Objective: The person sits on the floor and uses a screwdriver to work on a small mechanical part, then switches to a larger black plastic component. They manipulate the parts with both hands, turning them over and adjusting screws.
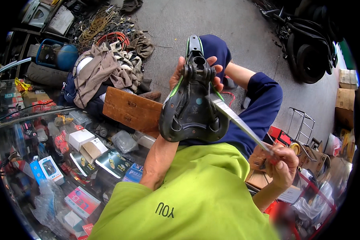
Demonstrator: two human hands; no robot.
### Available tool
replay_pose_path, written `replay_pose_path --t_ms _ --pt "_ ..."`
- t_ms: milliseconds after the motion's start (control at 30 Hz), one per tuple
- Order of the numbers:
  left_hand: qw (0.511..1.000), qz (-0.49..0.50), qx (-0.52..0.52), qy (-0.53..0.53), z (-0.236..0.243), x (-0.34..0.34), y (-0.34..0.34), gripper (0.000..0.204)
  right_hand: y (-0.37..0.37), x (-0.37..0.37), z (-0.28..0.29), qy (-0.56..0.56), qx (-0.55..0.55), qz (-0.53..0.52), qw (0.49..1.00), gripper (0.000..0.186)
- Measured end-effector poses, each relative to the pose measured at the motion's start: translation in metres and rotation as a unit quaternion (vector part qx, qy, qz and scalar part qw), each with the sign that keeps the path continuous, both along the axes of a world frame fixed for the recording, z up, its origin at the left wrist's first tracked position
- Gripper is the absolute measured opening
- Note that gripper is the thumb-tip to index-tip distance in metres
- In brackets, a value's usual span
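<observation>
A black bicycle saddle (194,110) with green edges is held up in front of my lap, its underside facing me and its narrow nose pointing away. My left hand (176,75) is wrapped around it from behind, with fingertips showing on both sides near the clamp; the palm is hidden. A long, flat, whitish strip (240,122) runs from the saddle's right edge down to my right hand (283,162). The right fingers are closed on the strip's near end, where something reddish shows. Whether the strip is stiff or is tape, I cannot tell.
A glass-topped case (68,116) with small boxes and plastic bags stands at left. Beyond it are a wooden box (130,108), piled clothes (100,72) and coiled cables (94,30). Black tyres (310,60) lie far right; cartons (345,102) and a wire rack (302,124) stand right.
</observation>
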State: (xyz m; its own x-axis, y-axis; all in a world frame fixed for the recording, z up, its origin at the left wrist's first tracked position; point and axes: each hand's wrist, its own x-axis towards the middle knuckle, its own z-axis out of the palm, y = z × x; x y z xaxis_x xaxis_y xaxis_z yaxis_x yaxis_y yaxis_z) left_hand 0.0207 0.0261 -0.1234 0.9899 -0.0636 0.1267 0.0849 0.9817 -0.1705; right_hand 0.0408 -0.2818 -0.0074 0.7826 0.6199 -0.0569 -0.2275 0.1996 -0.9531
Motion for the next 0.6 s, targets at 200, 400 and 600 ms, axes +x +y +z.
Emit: replay_pose_path --t_ms 200,400,600 --pt "0.998 0.021 0.023 0.055 0.002 -0.004 0.002 0.074 0.042 -0.015 0.020 -0.096 -0.203 0.044 0.973 0.027" --pt "1.000 -0.003 -0.008 -0.020 -0.006 -0.004 0.008 0.078 0.036 -0.015 0.028 -0.126 -0.233 0.015 0.964 0.028" --pt "0.997 -0.012 -0.029 -0.074 -0.018 -0.002 0.010 0.083 0.050 -0.014 0.029 -0.150 -0.237 0.015 0.960 0.028"
